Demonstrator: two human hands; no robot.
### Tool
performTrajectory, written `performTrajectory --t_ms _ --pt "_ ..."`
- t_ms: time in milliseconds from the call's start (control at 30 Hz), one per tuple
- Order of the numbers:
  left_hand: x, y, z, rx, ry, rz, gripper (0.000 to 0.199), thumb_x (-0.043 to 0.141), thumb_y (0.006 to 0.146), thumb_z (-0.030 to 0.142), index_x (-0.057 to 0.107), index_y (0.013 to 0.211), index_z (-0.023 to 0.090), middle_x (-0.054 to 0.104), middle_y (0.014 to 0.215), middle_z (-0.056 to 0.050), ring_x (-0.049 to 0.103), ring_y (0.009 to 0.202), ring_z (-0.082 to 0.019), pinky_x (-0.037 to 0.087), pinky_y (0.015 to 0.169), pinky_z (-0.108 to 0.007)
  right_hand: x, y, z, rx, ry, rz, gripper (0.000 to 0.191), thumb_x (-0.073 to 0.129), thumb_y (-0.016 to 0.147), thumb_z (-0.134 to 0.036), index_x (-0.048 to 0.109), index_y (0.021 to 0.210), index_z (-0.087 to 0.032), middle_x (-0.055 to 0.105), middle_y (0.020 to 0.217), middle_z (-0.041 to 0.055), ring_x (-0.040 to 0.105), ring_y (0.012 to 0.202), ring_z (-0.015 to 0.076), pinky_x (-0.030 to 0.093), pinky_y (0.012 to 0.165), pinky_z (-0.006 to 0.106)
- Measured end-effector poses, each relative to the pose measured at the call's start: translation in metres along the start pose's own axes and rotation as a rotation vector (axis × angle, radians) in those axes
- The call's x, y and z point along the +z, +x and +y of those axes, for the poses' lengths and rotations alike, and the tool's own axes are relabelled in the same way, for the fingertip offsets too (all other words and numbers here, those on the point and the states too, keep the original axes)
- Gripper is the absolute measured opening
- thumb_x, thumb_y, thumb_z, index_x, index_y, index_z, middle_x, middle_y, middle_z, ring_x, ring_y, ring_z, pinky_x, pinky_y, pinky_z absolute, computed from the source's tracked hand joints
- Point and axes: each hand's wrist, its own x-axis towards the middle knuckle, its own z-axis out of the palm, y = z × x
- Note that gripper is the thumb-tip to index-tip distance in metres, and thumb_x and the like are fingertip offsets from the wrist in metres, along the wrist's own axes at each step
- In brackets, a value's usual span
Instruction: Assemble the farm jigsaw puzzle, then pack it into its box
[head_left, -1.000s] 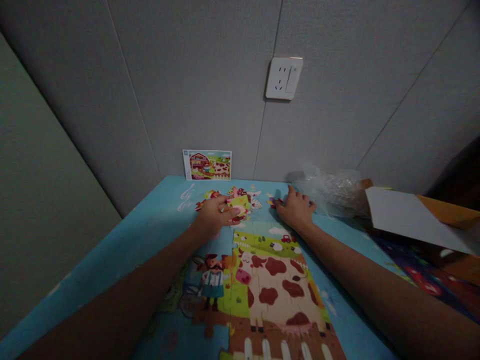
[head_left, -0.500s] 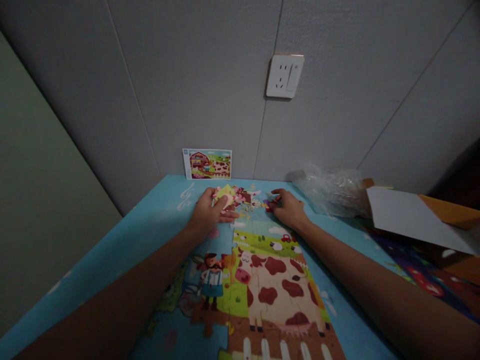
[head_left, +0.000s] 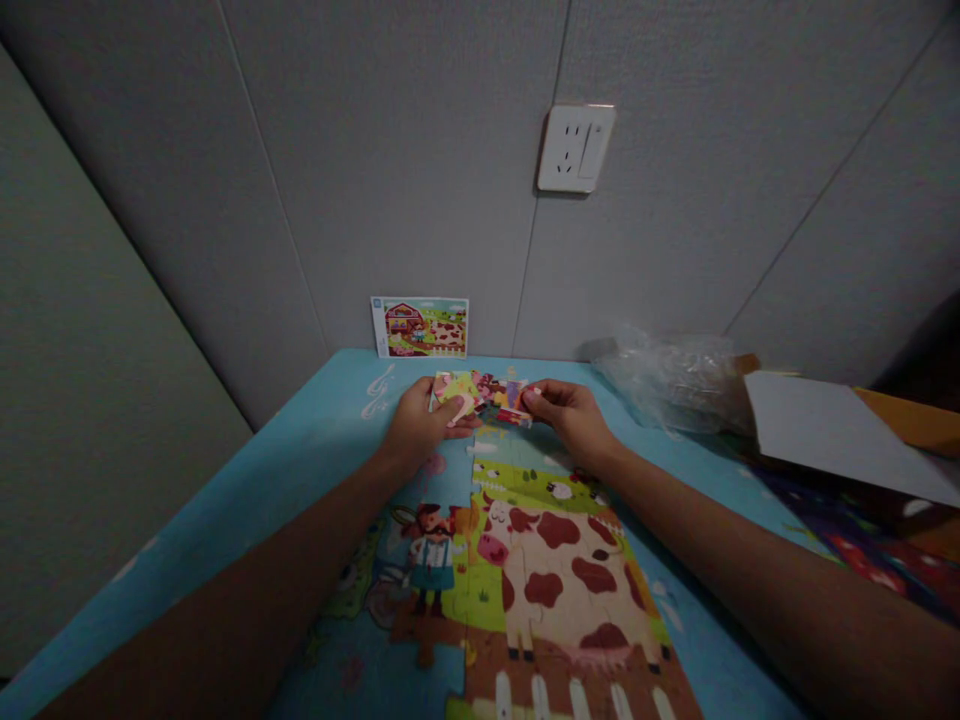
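- Nearest me, the joined cardboard jigsaw with a brown-spotted cream cow (head_left: 555, 570) lies flat on the blue-patterned bench (head_left: 315, 420).
- Beyond its far left corner, my left grip (head_left: 418, 420) is closed, thumb over fingers, on a yellow-and-pink jigsaw piece (head_left: 456, 390).
- Near it, my right grip (head_left: 574, 415) pinches a purple, orange and red jigsaw piece (head_left: 514, 397).
- To the right sits crumpled clear plastic wrapping (head_left: 667, 385).
- Farthest, a white-edged farm picture card (head_left: 426, 328) stands against the grey panelled wall (head_left: 420, 150).

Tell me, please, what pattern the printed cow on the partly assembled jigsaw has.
The printed cow is cream with reddish-brown patches; the head view shows it best.
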Motion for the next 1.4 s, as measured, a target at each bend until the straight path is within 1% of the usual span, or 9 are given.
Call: performTrajectory --t_ms 233,567,633,833,1000,1133,1233,1300,1400 --pt "-0.002 -0.004 -0.002 0.043 0.044 -0.089 0.034 0.073 0.072 0.02 0.052 0.099 0.014 0.068 0.1 -0.01 0.072 0.074 -0.02 0.063 0.063 -0.032 0.005 -0.008 -0.003 0.006 -0.029 -0.076 0.033 0.066 0.072 -0.048 0.069 0.07 -0.015 0.066 0.067 0.0035 0.047 0.056 0.0118 0.036 0.057 0.027" --pt "0.0 -0.008 0.0 0.069 0.058 -0.15 0.038 0.075 0.07 0.023 0.052 0.099 0.015 0.068 0.099 -0.009 0.071 0.073 -0.02 0.062 0.058 -0.027 0.012 -0.011 0.0 0.007 -0.007 -0.16 0.032 0.073 0.067 -0.045 0.064 0.08 -0.017 0.064 0.07 0.0001 0.053 0.059 0.0124 0.04 0.058 0.026" --pt "0.001 -0.008 0.0 0.037 0.051 -0.149 0.035 0.071 0.075 0.027 0.05 0.101 0.016 0.068 0.099 -0.009 0.072 0.068 -0.019 0.061 0.055 -0.028 0.01 -0.011 0.001 -0.036 -0.08 -0.103 0.031 0.066 0.072 -0.047 0.062 0.072 -0.017 0.06 0.064 -0.0006 0.049 0.055 0.0119 0.036 0.054 0.025" --pt "0.0 -0.005 0.002 -0.031 -0.147 -0.156 0.025 0.063 0.08 0.02 0.045 0.098 0.016 0.067 0.093 -0.008 0.073 0.077 -0.023 0.062 0.064 -0.032 -0.006 -0.001 0.008 -0.019 -0.619 0.388 0.032 0.048 0.083 -0.04 0.066 0.071 -0.017 0.062 0.063 0.0046 0.052 0.06 0.0172 0.034 0.057 0.028" --pt "0.001 -0.005 0.001 -0.04 -0.159 -0.162 0.026 0.061 0.079 0.019 0.045 0.099 0.016 0.066 0.091 -0.008 0.073 0.076 -0.024 0.062 0.064 -0.034 -0.017 0.005 0.012 0.11 -1.046 0.396 0.032 0.049 0.084 -0.039 0.073 0.082 -0.018 0.067 0.078 0.0132 0.058 0.079 0.0261 0.038 0.067 0.035" --pt "0.002 -0.006 0.0 -0.03 -0.141 -0.179 0.028 0.063 0.078 0.02 0.045 0.099 0.015 0.066 0.093 -0.009 0.072 0.078 -0.025 0.062 0.063 -0.035 -0.019 0.006 0.016 0.167 -1.108 0.409 0.036 0.056 0.082 -0.04 0.07 0.102 -0.015 0.063 0.102 0.0205 0.056 0.098 0.0346 0.04 0.077 0.044" --pt "0.002 -0.007 -0.001 -0.015 -0.123 -0.19 0.028 0.064 0.079 0.021 0.045 0.098 0.015 0.065 0.098 -0.009 0.072 0.077 -0.024 0.062 0.063 -0.034 -0.016 0.005 0.011 0.051 -1.06 0.471 0.04 0.06 0.079 -0.035 0.064 0.112 -0.014 0.06 0.108 0.0196 0.054 0.103 0.0337 0.039 0.084 0.045" --pt "0.003 -0.007 -0.002 -0.005 -0.101 -0.197 0.027 0.064 0.08 0.023 0.045 0.098 0.016 0.065 0.102 -0.009 0.073 0.074 -0.022 0.062 0.061 -0.032 -0.01 0.001 0.004 -0.122 -0.916 0.406 0.029 0.055 0.084 -0.035 0.067 0.101 -0.015 0.063 0.099 0.014 0.057 0.093 0.0263 0.041 0.081 0.038" --pt "0.005 -0.007 -0.004 0.006 -0.085 -0.241 0.032 0.068 0.077 0.028 0.045 0.097 0.017 0.065 0.104 -0.008 0.072 0.069 -0.02 0.062 0.059 -0.031 0.006 -0.01 -0.007 -0.276 -0.657 0.135 0.029 0.047 0.09 -0.04 0.065 0.087 -0.017 0.064 0.077 0.0048 0.055 0.069 0.0167 0.04 0.066 0.028"
